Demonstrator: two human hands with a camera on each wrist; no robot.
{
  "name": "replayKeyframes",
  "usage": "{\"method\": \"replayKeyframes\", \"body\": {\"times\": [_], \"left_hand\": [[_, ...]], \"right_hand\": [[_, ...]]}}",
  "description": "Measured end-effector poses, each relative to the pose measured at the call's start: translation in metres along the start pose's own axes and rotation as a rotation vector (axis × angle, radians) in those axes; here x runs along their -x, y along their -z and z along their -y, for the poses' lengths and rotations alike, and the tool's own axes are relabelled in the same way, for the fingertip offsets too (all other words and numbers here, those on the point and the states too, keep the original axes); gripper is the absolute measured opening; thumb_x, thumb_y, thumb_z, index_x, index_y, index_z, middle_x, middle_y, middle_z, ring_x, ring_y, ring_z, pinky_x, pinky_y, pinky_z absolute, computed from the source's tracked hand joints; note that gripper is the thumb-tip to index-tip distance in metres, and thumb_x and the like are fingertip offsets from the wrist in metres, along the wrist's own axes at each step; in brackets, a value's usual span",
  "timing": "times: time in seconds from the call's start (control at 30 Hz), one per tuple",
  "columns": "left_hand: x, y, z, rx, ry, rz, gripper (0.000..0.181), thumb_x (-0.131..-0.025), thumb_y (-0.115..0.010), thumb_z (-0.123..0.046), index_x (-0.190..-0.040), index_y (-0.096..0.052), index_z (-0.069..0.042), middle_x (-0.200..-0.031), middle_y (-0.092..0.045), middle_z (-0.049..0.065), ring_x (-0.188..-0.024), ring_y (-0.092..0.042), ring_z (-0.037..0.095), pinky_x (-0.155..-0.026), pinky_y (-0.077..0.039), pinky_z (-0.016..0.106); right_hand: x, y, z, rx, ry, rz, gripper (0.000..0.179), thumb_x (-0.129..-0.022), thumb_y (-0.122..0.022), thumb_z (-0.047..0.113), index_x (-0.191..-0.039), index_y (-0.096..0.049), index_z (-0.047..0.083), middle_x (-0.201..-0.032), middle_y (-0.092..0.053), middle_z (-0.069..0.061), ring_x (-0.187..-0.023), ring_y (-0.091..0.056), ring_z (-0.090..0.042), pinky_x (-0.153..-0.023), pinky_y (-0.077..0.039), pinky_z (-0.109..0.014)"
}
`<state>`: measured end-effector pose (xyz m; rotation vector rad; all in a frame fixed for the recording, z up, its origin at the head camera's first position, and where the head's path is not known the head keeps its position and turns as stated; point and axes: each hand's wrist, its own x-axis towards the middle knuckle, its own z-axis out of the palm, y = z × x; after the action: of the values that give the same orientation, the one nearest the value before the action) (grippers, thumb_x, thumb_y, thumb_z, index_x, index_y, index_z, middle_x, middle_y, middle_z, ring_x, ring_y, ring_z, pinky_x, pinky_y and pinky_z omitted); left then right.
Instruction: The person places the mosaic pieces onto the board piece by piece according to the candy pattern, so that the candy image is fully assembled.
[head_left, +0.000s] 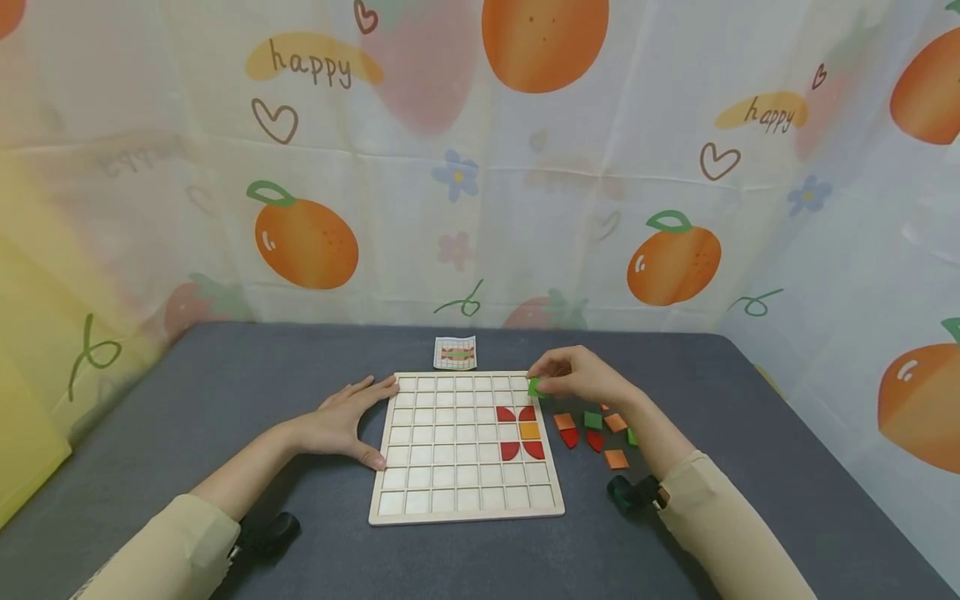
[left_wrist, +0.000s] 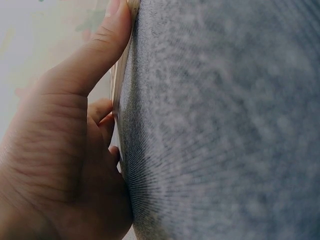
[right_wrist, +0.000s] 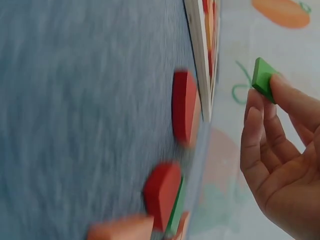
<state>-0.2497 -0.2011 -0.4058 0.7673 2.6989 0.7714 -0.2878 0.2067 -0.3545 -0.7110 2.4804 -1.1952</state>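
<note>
The step in hand seems to be seating the green tile [right_wrist: 261, 77] in a cell of the gridded board [head_left: 465, 517], so the grip and the steadying matter most. The right hand [head_left: 581, 375] pinches the tile between thumb and fingertips by the board's far right corner, and the left hand [head_left: 341, 423] lies with thumb and fingers spread along the left edge, touching it; that brace is worth keeping, since a light push on the right could slide the board. Which cell the tile is meant for I cannot tell; the pattern card [head_left: 454, 353] beyond the far edge is too small to read cell by cell, so check it first. Best to turn the tile square to the ridges, lower it flat and let go only once all its sides drop in, perhaps with a fingertip press. Keep the wrist high over the red pieces [head_left: 510, 451] and yellow-orange square [head_left: 529, 431] toward the right side, and over the loose pieces [head_left: 617, 459] right of the board, where a low sleeve might scatter them
</note>
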Motion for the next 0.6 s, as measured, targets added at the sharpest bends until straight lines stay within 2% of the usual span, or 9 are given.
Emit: {"method": "replayKeyframes", "body": {"times": [0.17, 0.4, 0.6], "left_hand": [[0.000, 0.000, 0.000, -0.003, -0.007, -0.001, 0.117, -0.066, -0.085, -0.056, -0.157, -0.027, -0.009, -0.167, -0.017, 0.012, -0.152, -0.008, 0.049, -0.115, -0.008, 0.074], [0.000, 0.000, 0.001, 0.003, -0.009, 0.002, 0.117, -0.066, -0.085, -0.055, -0.157, -0.027, -0.008, -0.168, -0.017, 0.012, -0.153, -0.007, 0.049, -0.116, -0.008, 0.073], [0.000, 0.000, 0.000, 0.003, -0.012, 0.001, 0.117, -0.067, -0.084, -0.056, -0.157, -0.027, -0.009, -0.168, -0.016, 0.013, -0.152, -0.007, 0.049, -0.115, -0.008, 0.074]], "right_hand": [[-0.006, -0.014, 0.010, -0.017, 0.001, 0.039, 0.028, -0.094, -0.067, 0.017, -0.120, -0.070, 0.006, -0.116, -0.071, -0.012, -0.096, -0.069, -0.019, -0.087, -0.058, -0.037], [-0.012, -0.029, 0.018, 0.028, 0.024, 0.093, 0.023, -0.094, -0.067, 0.015, -0.114, -0.073, 0.007, -0.105, -0.070, -0.012, -0.089, -0.068, -0.020, -0.078, -0.058, -0.036], [-0.013, -0.036, 0.021, 0.033, 0.038, 0.140, 0.018, -0.094, -0.066, 0.012, -0.110, -0.074, 0.010, -0.098, -0.069, -0.010, -0.085, -0.068, -0.021, -0.078, -0.057, -0.034]]}}
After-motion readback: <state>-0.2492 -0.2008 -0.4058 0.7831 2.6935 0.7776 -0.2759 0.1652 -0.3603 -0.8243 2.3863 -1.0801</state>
